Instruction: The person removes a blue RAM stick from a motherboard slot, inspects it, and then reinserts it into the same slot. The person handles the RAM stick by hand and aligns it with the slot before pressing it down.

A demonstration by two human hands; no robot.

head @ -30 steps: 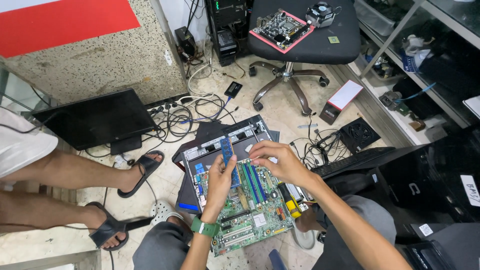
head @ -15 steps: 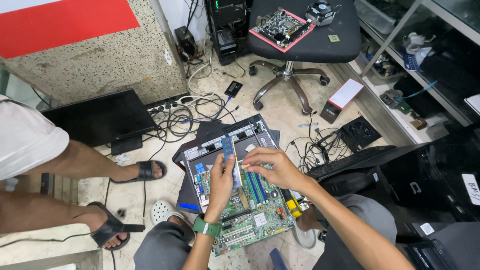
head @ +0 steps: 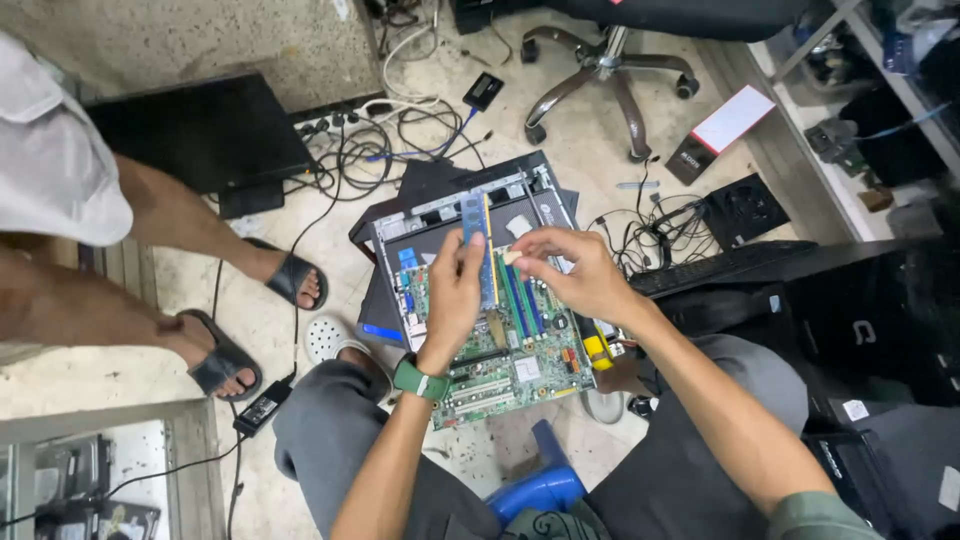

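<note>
- Your left hand [head: 452, 300] pinches a long green memory stick [head: 476, 240] upright, frame centre.
- Your right hand [head: 572, 272] pinches a small pale eraser-like block [head: 513, 257] against it, above the green motherboard [head: 510, 350].

matt green circuit board [head: 520, 365], speckled stone floor [head: 560, 130]

We count two hands at work, the left hand [head: 452, 300] and right hand [head: 575, 272], over one green motherboard [head: 510, 355], with one memory stick [head: 476, 230] between them. Left of frame we see two sandalled feet [head: 255, 320], and up top one office chair base [head: 610, 70].
</note>
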